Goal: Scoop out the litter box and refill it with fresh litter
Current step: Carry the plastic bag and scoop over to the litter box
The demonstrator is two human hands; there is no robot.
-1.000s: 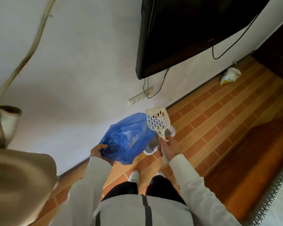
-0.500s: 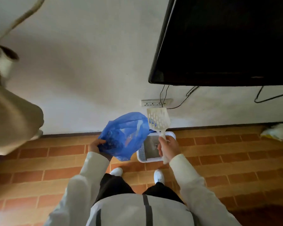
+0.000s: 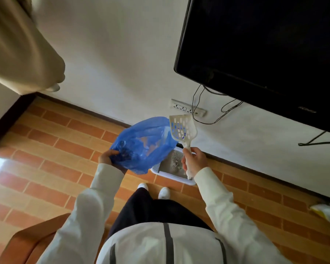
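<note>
1. My left hand (image 3: 107, 157) still grips the blue bag (image 3: 143, 144) at centre frame, fingers curled into its bunched plastic.
2. My right hand (image 3: 193, 161) keeps its fist round the scoop (image 3: 183, 130) handle; the blade is raised and looks empty.
3. My view has swung: the litter box (image 3: 172, 167) now sits just below centre, partly behind the bag.
4. I judge scooping comes next.

Head-worn wide-angle view, looking steeply down, floor (image 3: 65, 149) well below
</note>
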